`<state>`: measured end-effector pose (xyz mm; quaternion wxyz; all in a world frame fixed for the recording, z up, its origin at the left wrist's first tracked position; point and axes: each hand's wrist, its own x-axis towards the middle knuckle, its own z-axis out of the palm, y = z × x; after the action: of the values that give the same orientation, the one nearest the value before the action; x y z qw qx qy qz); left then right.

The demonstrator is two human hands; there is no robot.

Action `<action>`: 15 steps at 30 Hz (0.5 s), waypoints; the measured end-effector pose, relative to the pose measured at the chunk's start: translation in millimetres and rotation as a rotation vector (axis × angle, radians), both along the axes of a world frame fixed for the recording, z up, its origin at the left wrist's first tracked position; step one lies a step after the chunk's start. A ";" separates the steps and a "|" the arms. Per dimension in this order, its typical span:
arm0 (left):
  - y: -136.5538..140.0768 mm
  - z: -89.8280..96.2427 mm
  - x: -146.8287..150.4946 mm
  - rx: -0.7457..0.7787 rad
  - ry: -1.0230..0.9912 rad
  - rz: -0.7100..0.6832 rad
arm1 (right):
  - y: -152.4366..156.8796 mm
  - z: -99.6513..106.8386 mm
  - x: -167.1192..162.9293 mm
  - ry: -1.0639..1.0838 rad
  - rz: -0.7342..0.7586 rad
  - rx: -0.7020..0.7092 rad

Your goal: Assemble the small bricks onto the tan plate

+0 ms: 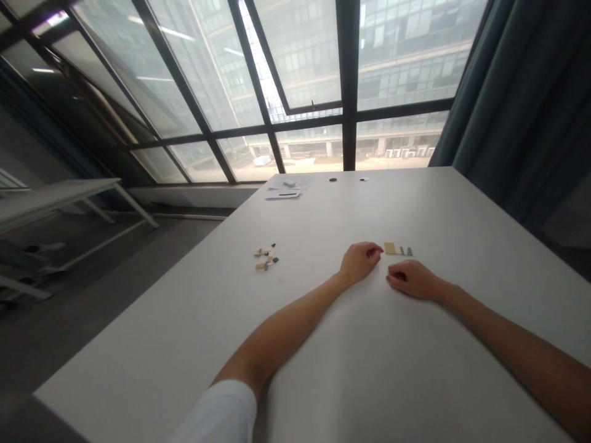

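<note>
My left hand (362, 261) rests on the white table with its fingers curled and the tips pressed together. Its fingertips lie just left of a neat row of small pieces (390, 248), tan at the left end and grey at the right. Whatever those fingers hold, if anything, is too small to make out. My right hand (413, 279) lies just below that row, knuckles up and fingers curled in, with nothing visible in it. Farther left is a loose group of small tan, white and black pieces (265, 258), apart from both hands.
White table (323, 221) spreads around both arms. Papers (286, 186) with a small white object lie at its far left corner. Two small dark items, one a round disc (333, 179), sit near the far edge. Windows stand beyond, a curtain (503, 111) hangs at right, and another table (60, 200) is at left.
</note>
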<state>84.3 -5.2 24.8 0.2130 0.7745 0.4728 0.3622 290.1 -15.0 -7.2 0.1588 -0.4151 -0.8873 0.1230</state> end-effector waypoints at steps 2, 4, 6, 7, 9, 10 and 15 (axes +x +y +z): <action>2.6 12.0 -3.0 0.024 -0.018 0.011 | -0.4 0.4 -0.4 0.002 -0.004 0.002; 4.7 24.9 -8.1 0.045 -0.028 0.033 | -0.8 1.0 -0.8 0.005 -0.004 0.001; 6.5 38.3 -16.7 0.067 -0.030 0.058 | -0.9 1.3 -0.8 0.008 0.001 0.002; 7.5 45.0 -22.7 0.082 -0.027 0.069 | -0.7 1.2 -0.6 0.008 0.003 0.004; 9.5 58.0 -38.9 0.112 -0.001 0.087 | -0.2 0.2 0.0 0.010 0.008 0.007; 10.8 63.9 -49.1 0.126 0.023 0.094 | 0.2 -0.6 0.4 0.013 0.009 0.004; 21.3 83.4 -117.5 0.089 0.226 0.203 | 2.6 -5.8 2.6 0.022 0.011 -0.009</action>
<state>-33.3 16.1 108.2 0.0859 0.7674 0.5530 0.3129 292.7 -12.3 -13.0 0.1661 -0.4094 -0.8873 0.1326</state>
